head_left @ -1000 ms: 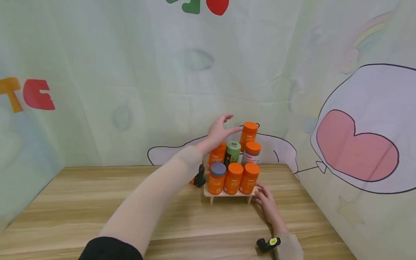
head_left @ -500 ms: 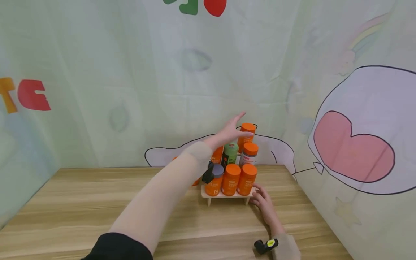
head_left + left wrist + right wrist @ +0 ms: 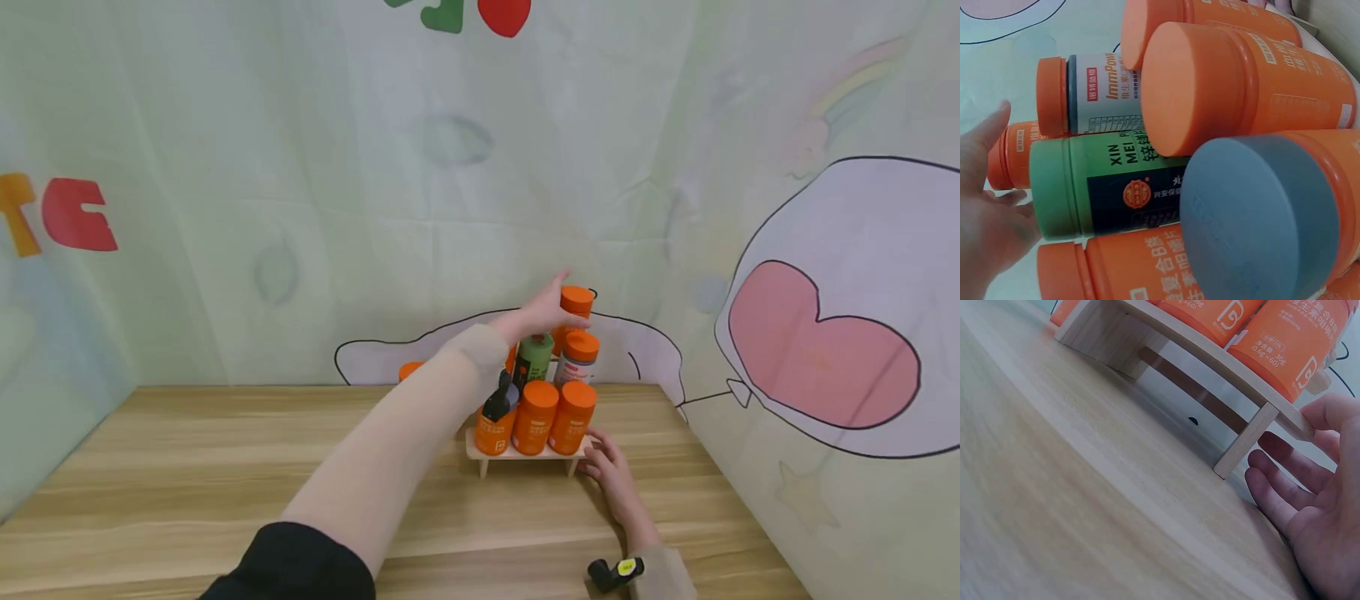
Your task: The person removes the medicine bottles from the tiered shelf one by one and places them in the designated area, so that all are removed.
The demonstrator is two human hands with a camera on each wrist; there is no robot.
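Observation:
My left hand (image 3: 542,315) reaches over a stepped wooden rack (image 3: 525,457) to an orange supplement bottle (image 3: 576,297) on its highest level. Thumb and fingers spread to either side of that bottle, the thumb crossing its front. In the left wrist view the bottle's orange cap (image 3: 1000,157) lies between the outstretched digits. My right hand (image 3: 617,485) pinches the right end of the rack's lowest board, the other fingers loosely bent beside the rack's leg (image 3: 1246,440). A green-capped bottle (image 3: 534,358) and a white-labelled bottle (image 3: 577,358) stand on the middle level.
Orange bottles (image 3: 536,418) line the lowest level; one there has a blue-grey cap (image 3: 1263,215). Another orange cap (image 3: 410,369) shows behind the left forearm. The wood-grain table (image 3: 225,467) ends at a printed cloth backdrop (image 3: 337,208).
My left hand has moved right, from beside the top bottle to around it, its thumb now across the bottle's front. The right hand stays at the rack's end.

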